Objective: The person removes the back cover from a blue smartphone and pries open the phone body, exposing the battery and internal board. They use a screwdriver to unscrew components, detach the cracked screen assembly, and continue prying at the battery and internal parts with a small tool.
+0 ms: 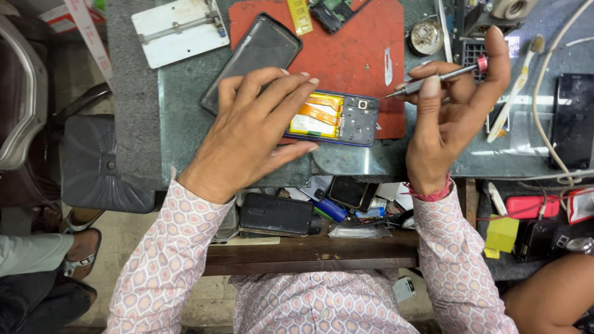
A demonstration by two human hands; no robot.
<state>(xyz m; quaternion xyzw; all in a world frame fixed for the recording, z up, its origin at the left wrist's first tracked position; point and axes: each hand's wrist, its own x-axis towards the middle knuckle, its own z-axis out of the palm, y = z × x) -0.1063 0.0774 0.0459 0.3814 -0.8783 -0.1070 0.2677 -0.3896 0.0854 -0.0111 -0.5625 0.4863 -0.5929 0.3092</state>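
The left hand (253, 127) lies flat on an opened phone (334, 119), fingers spread wide over it. The phone rests in the middle of the shiny grey worktop (185, 105), partly on a red mat (352, 55). The right hand (448, 111) pinches a thin screwdriver (433, 80), its tip at the phone's right end. A black back cover (253, 59) lies just behind. A drawer full of phone parts (309, 213) sits near.

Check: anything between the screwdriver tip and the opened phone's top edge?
Nothing visible. The right hand holds the screwdriver with its tip at the opened phone near the camera corner. The left hand covers only the phone's other end.
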